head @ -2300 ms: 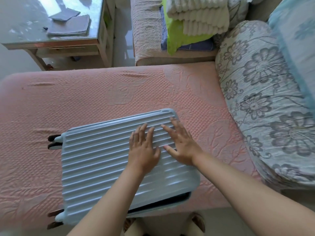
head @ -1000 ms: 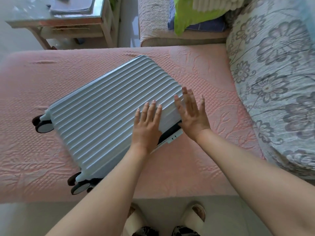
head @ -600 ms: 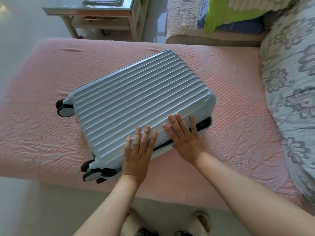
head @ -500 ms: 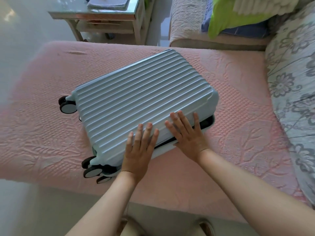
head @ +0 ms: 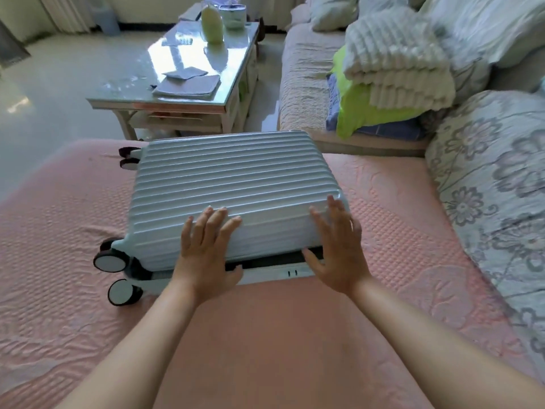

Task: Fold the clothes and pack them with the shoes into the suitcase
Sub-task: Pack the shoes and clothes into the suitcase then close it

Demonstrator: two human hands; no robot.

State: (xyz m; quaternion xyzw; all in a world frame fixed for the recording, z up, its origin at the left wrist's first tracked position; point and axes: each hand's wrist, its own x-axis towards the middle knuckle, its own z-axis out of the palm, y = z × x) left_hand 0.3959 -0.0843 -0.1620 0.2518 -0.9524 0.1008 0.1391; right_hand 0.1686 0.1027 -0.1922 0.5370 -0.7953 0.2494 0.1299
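— Where does the case lie?
— The pale blue ribbed hard-shell suitcase [head: 233,196] lies flat on the pink quilted bed [head: 59,231], with its black-and-white wheels [head: 110,261] at the left end. A dark gap shows along the near edge, between lid and lower shell.
— And the hands?
— The left hand [head: 206,252] lies flat on the lid's near edge with its fingers straight. Its grip is wide and has hold of nothing. The right hand [head: 339,249] lies the same way on the near right corner, fingers spread and thumb down by the gap.
— Farther right?
— A stack of folded white, lime-green and blue clothes [head: 395,63] sits on the beige sofa beyond the bed. A grey floral cushion [head: 495,172] rests along the bed's right side.
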